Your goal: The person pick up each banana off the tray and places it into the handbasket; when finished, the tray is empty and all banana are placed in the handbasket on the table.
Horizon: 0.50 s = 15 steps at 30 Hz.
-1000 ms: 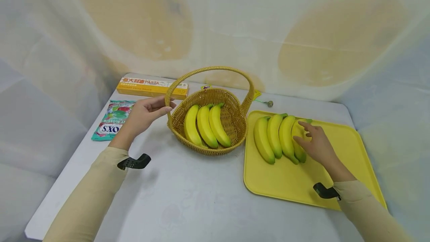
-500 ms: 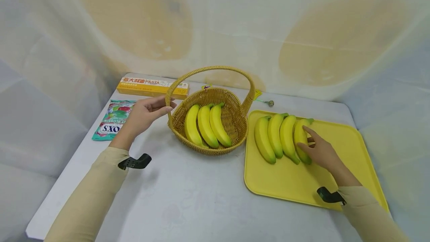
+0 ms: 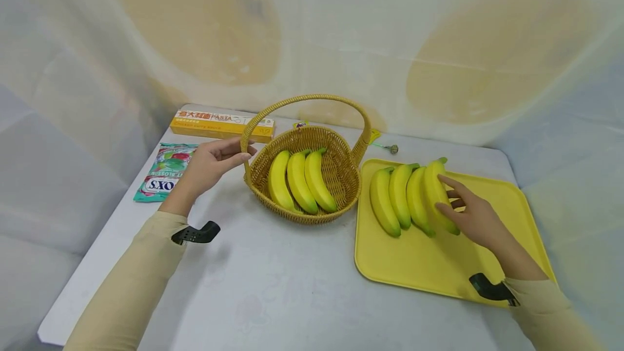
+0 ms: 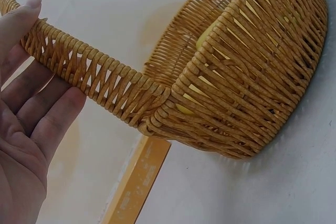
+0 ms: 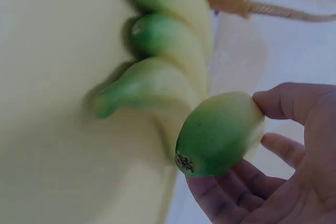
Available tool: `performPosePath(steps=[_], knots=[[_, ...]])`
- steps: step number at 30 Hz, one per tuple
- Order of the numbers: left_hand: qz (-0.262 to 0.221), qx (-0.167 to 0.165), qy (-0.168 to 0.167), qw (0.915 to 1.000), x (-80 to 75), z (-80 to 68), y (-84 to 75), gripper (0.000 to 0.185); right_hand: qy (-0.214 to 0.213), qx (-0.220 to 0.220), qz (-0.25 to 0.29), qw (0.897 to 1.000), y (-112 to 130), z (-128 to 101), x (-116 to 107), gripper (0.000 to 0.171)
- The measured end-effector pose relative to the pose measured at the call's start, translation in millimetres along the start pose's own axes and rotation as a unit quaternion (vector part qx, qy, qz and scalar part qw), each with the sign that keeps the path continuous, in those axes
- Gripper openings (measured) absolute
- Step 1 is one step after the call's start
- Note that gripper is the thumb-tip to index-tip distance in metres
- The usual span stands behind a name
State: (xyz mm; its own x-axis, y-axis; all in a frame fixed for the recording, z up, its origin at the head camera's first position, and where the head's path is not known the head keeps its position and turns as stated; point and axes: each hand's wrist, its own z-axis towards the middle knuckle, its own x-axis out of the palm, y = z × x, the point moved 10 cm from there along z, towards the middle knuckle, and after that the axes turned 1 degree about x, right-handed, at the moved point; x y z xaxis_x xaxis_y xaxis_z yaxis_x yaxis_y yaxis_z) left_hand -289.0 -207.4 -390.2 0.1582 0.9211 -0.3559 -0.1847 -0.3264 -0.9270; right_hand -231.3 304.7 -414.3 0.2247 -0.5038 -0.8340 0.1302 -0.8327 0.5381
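Yellow banana (image 3: 437,194), green-tipped, gripped by right hand (image 3: 475,221); three yellow bananas (image 3: 397,199) beside the grip, on yellow tray (image 3: 507,215); tan woven basket (image 3: 336,172) handle held in left hand (image 3: 207,164); beige sleeves (image 3: 127,286)

My head camera looks down across the grey table (image 3: 273,286). My left wrist view sits close beside the woven wicker basket (image 4: 252,77); my right wrist view hugs the yellow-green bananas (image 5: 173,35), both also in the head view.

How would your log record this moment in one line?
left hand: holds basket handle | right hand: grips banana over tray
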Motion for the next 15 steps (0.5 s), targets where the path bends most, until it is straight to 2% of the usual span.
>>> performPosePath(steps=[8, 15], knots=[[0.008, -0.004, -0.005, 0.9999, -1.4, -0.7, -1.0, 0.042, 0.03, -0.062, 0.018, 0.997, 52, -9, 1, 0.062], [0.006, -0.009, -0.004, 0.9999, -0.6, -1.4, -1.2, 0.043, 0.052, -0.139, 0.027, 0.988, 98, -16, 7, 0.058]])
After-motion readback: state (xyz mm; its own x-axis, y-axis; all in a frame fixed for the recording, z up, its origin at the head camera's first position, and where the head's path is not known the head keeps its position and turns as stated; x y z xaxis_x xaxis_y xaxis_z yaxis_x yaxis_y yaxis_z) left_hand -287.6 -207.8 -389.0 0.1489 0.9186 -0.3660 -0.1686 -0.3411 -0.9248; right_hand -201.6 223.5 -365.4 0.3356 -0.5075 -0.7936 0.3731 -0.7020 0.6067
